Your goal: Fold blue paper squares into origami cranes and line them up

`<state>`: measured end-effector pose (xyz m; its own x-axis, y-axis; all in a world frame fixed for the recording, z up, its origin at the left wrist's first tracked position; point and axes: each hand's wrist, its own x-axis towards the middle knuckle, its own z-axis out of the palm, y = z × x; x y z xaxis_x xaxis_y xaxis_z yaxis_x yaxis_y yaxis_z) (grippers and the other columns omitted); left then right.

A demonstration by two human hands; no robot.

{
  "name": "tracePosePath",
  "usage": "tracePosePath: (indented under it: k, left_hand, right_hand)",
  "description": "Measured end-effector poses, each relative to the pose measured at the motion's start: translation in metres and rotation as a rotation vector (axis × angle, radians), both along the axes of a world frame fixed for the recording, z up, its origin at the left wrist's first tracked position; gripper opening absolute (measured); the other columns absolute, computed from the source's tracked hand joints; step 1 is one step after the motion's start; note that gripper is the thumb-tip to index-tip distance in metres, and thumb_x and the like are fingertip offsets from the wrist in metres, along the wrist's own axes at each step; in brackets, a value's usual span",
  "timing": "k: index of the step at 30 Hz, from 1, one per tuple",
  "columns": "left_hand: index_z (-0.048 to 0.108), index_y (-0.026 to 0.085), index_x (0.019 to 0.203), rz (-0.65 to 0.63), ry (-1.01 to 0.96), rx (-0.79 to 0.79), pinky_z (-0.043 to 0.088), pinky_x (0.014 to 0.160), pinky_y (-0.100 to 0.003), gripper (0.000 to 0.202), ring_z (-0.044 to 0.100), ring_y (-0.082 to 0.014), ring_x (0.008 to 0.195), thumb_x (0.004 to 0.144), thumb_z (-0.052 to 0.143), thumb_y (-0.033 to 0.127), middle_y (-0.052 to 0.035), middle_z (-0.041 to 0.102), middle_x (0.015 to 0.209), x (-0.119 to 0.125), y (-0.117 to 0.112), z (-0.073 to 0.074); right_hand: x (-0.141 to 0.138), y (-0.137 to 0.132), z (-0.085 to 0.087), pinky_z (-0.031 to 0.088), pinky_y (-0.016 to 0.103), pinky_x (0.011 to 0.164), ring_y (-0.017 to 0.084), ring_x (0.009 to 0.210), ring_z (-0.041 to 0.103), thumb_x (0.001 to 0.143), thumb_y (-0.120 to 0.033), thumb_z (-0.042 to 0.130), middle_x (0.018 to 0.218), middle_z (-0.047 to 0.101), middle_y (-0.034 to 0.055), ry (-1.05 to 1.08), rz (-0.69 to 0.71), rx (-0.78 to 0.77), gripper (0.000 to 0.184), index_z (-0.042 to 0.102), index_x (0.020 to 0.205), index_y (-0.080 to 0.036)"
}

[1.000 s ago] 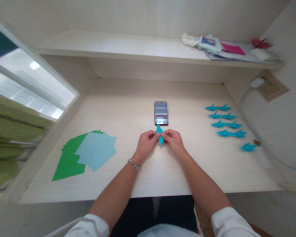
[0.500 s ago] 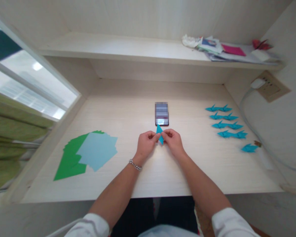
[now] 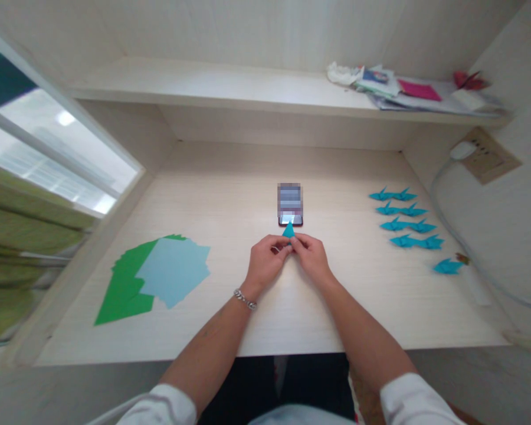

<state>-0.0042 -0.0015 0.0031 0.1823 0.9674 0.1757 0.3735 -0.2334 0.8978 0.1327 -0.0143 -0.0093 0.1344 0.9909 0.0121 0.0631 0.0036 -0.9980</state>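
A small piece of folded blue paper [image 3: 289, 231] is pinched between my two hands over the middle of the desk, its pointed tip toward the phone. My left hand [image 3: 268, 260] grips it from the left with thumb and fingers closed. From the right, my right hand [image 3: 308, 254] holds it with its thumb on the near side. The paper's lower part is hidden behind my fingers. Just beyond it lies a phone [image 3: 290, 203] with a blurred screen.
Several folded blue paper cranes [image 3: 407, 225] lie in rows at right, near a white cable [image 3: 451, 221] and a wall socket [image 3: 485, 156]. Light blue sheets [image 3: 177, 271] overlap green sheets [image 3: 124, 295] at left. Papers [image 3: 418, 90] lie on the shelf [image 3: 212, 88].
The folded paper shows less now, mainly its upper tip; before, a longer diamond shape was visible. My fingers have come closer together around it, the left hand shifting slightly right.
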Motion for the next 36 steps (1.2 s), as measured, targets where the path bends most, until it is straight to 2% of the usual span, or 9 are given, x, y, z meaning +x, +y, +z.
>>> tracePosePath:
  k: [5,11,13,17,21,24,27,32,36]
  left_hand:
    - [0.063,0.017,0.098,0.036,-0.261,-0.106,0.052,0.072,-0.031,0.026,0.064,-0.0182,0.083,0.076,0.065,0.030,-0.0073,0.068,0.091,-0.001,0.003,-0.003]
    - [0.064,0.014,0.091,-0.007,-0.471,-0.218,0.053,0.074,-0.033,0.025,0.066,-0.0177,0.077,0.070,0.070,0.026,-0.0079,0.069,0.087,0.000,0.006,-0.009]
    - [0.064,0.014,0.088,-0.006,-0.510,-0.251,0.053,0.073,-0.033,0.024,0.066,-0.0174,0.075,0.067,0.072,0.024,-0.0068,0.069,0.084,-0.001,0.008,-0.010]
    - [0.068,0.014,0.082,-0.007,-0.459,-0.299,0.053,0.074,-0.033,0.020,0.066,-0.0177,0.073,0.064,0.074,0.021,-0.0059,0.071,0.080,-0.005,0.011,-0.010]
    - [0.072,0.016,0.081,-0.008,-0.328,-0.253,0.053,0.078,-0.035,0.017,0.066,-0.0192,0.076,0.065,0.073,0.020,-0.0069,0.072,0.082,-0.008,0.011,-0.007]
    - [0.073,0.017,0.079,-0.023,-0.281,-0.206,0.052,0.080,-0.036,0.014,0.066,-0.0204,0.080,0.066,0.070,0.019,-0.0071,0.072,0.085,-0.008,0.011,-0.005]
    - [0.072,0.016,0.076,-0.022,-0.330,-0.236,0.052,0.078,-0.035,0.012,0.066,-0.0204,0.079,0.066,0.067,0.017,-0.0062,0.072,0.082,-0.008,0.010,-0.005]
    - [0.065,0.015,0.081,-0.016,-0.548,-0.335,0.054,0.070,-0.033,0.015,0.065,-0.0171,0.070,0.066,0.067,0.019,-0.0035,0.069,0.076,-0.006,0.010,-0.008]
    - [0.061,0.015,0.083,0.002,-0.501,-0.327,0.053,0.066,-0.028,0.026,0.064,-0.0151,0.068,0.061,0.075,0.021,-0.0034,0.068,0.075,-0.006,0.011,-0.010]
  right_hand:
    - [0.003,0.002,-0.002,0.054,0.032,0.064,0.020,0.069,0.064,0.074,-0.040,0.064,0.082,0.072,0.0049,0.125,-0.009,-0.085,0.031,0.071,0.093,-0.016]
    - [0.001,0.000,0.003,0.054,0.030,0.059,0.017,0.063,0.064,0.069,-0.033,0.069,0.078,0.070,0.0039,0.200,-0.043,-0.070,0.039,0.064,0.105,-0.018]
    - [0.000,-0.001,0.004,0.054,0.029,0.058,0.017,0.064,0.064,0.068,-0.033,0.070,0.079,0.070,0.0038,0.213,-0.059,-0.071,0.035,0.065,0.100,-0.019]
    - [0.001,-0.001,0.007,0.054,0.029,0.059,0.017,0.065,0.063,0.065,-0.036,0.073,0.075,0.068,0.0030,0.219,-0.080,-0.087,0.026,0.066,0.083,-0.018]
    - [0.003,-0.001,0.009,0.054,0.033,0.065,0.018,0.066,0.063,0.071,-0.044,0.067,0.069,0.067,0.0027,0.305,-0.015,-0.137,0.027,0.066,0.074,-0.017]
    - [0.005,0.001,0.006,0.053,0.032,0.066,0.017,0.064,0.063,0.066,-0.037,0.071,0.068,0.066,0.0015,0.345,-0.020,-0.162,0.022,0.066,0.072,-0.017]
    - [0.007,0.003,0.001,0.053,0.031,0.065,0.016,0.063,0.062,0.058,-0.027,0.075,0.069,0.067,0.0006,0.329,-0.034,-0.163,0.022,0.066,0.075,-0.017]
    - [0.007,0.004,-0.005,0.052,0.030,0.065,0.016,0.064,0.061,0.058,-0.024,0.074,0.068,0.065,0.0004,0.245,-0.046,-0.105,0.020,0.063,0.074,-0.017]
    - [0.006,0.003,-0.005,0.051,0.029,0.062,0.015,0.062,0.061,0.058,-0.025,0.074,0.067,0.064,-0.0002,0.222,-0.046,-0.098,0.022,0.060,0.074,-0.018]
